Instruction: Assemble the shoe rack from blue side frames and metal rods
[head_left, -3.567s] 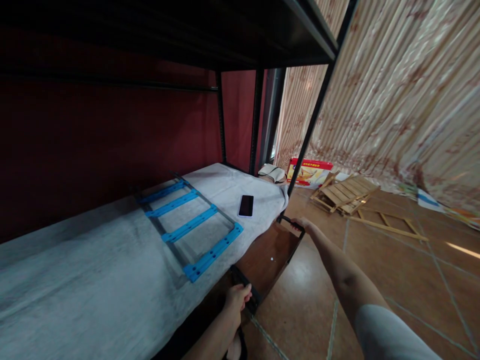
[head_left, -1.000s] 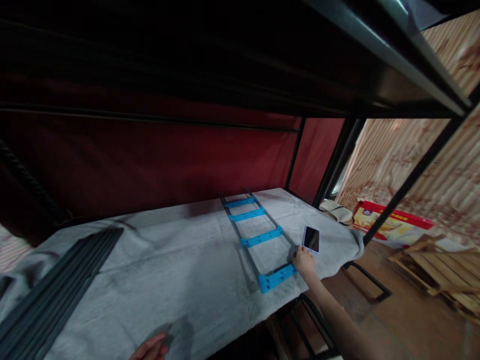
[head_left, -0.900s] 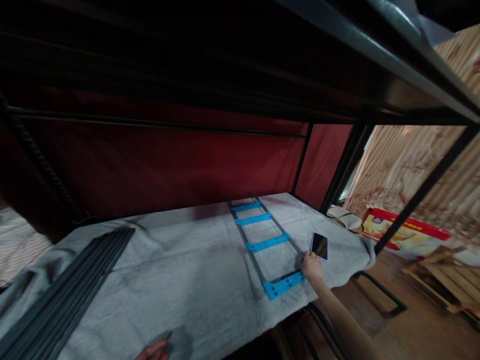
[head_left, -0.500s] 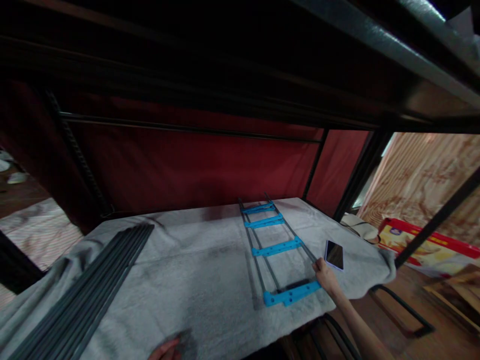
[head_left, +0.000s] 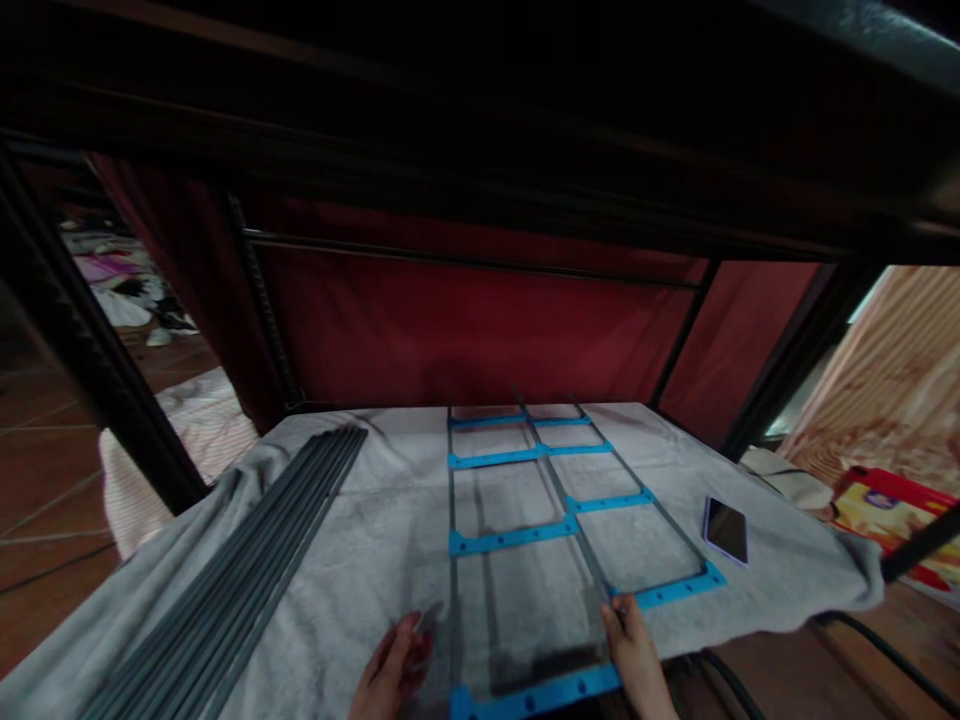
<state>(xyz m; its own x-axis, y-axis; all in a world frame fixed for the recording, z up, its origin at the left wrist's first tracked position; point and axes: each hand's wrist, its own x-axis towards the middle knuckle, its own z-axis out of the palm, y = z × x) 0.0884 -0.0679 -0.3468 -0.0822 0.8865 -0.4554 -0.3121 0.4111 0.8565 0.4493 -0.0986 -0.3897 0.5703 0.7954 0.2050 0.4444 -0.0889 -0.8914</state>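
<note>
A rack of thin grey rods and blue plastic crossbars (head_left: pixel 517 535) stretches away from me in two side-by-side columns. My right hand (head_left: pixel 631 645) is closed around the middle rod (head_left: pixel 592 565), near the front blue bars. The left column's front bar (head_left: pixel 540 692) appears raised above the cloth, with a shadow under it. My left hand (head_left: pixel 391 665) is just left of the rack's left rod (head_left: pixel 453 610). Its fingers are loosely bent and apart, with nothing clearly visible in them. Whether it touches the rod is unclear.
Several loose grey rods (head_left: pixel 262 560) lie side by side on the grey cloth (head_left: pixel 375 540) at left. A phone (head_left: pixel 725 530) rests right of the rack. A dark frame overhangs the surface, with a red curtain (head_left: pixel 480 330) behind. A red-and-yellow box (head_left: pixel 892 510) stands at far right.
The rack has spread from overlapping bars into two columns, its left part now further left and higher. My right hand has shifted to the middle rod; my left hand has come nearer the rack.
</note>
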